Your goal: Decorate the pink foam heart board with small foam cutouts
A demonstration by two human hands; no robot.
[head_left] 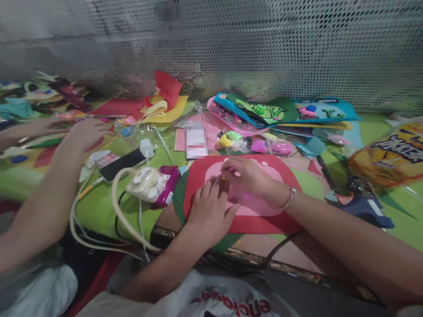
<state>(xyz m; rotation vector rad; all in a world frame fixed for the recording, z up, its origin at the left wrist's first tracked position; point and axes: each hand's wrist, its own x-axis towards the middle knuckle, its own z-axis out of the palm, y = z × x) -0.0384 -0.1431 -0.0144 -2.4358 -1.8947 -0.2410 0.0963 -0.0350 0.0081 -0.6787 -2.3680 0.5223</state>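
Observation:
In front of me lies a red sheet (194, 176) with rounded corners, and on it a pink sheet (247, 202), green paper showing beneath. My left hand (209, 207) rests palm down across their left side, fingers stretched out. Just above its fingertips, my right hand (246, 176) is closed in a pinch on a thin pink stick (232, 169). A tiny yellow bit (224, 178) shows between the two hands; what it is I cannot make out. Small pale pink lumps (264, 163) sit near the pink sheet's top edge.
Left stand a power strip (148, 185) with cables and a phone (121, 164). Bags of coloured clay (257, 144) and paper crafts (264, 110) lie behind, a snack bag (390, 154) at right. Another person's arms (62, 176) work at left. A perforated metal panel (264, 44) closes the back.

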